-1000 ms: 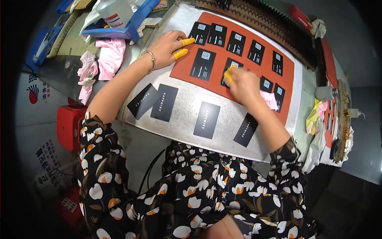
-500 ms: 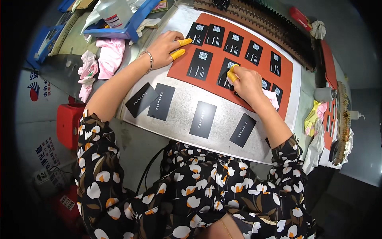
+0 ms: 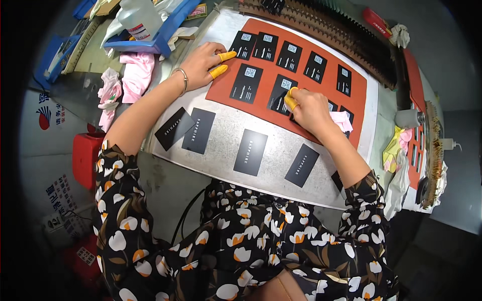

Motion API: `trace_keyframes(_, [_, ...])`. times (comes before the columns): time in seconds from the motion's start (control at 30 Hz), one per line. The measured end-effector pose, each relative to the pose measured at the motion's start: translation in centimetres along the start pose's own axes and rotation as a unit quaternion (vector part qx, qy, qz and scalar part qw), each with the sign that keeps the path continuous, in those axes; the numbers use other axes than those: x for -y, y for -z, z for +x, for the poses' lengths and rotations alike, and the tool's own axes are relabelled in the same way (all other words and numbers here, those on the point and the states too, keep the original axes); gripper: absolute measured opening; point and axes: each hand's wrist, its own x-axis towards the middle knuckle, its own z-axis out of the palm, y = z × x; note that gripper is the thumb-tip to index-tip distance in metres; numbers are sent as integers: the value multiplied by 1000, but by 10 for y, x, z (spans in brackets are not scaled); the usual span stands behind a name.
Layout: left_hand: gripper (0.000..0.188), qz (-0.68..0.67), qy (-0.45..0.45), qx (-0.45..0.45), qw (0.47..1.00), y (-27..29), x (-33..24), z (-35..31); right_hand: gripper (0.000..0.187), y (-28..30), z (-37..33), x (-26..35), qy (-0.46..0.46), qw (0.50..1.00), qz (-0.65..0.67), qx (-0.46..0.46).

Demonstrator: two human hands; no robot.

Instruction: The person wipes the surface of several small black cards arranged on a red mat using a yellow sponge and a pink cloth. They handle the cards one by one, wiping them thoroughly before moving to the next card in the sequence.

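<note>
Several black printed cards lie in rows on a reddish-brown mat (image 3: 273, 69). My left hand (image 3: 203, 64) rests at the mat's left edge, two yellow-capped fingers stretched toward the far left card (image 3: 243, 46). My right hand (image 3: 310, 110) is closed, its yellow-capped thumb and finger pinched together over a front-row card (image 3: 279, 93). What the pinch holds, if anything, is hidden. A pink cloth (image 3: 342, 120) sticks out beside the right palm; whether the hand grips it I cannot tell. The right hand covers part of another card.
On the metal plate (image 3: 223, 150) in front lie loose dark cards (image 3: 250, 152), two of them overlapping at left. A blue tray (image 3: 165, 42) with a clear bottle (image 3: 139, 20) stands far left, pink cloths (image 3: 136, 75) below it. Brown toothed racks (image 3: 331, 32) line the back.
The plate, mat and cards appear shifted slightly left in the view. My right thumb and finger have slid a little nearer to me on the card; the left hand keeps its place.
</note>
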Motion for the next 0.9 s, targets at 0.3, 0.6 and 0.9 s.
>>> trace_keyframes(0.3, [35, -1, 5, 24, 1000, 6, -2, 4, 9, 3, -4, -7, 43, 999, -7, 21])
trace_keyframes(0.6, [33, -4, 1, 2, 1000, 2, -2, 0, 9, 7, -14, 3, 51, 998, 33, 29])
trace_keyframes(0.9, [34, -4, 6, 18, 1000, 2, -2, 2, 8, -12, 21, 11, 21, 1000, 3, -20])
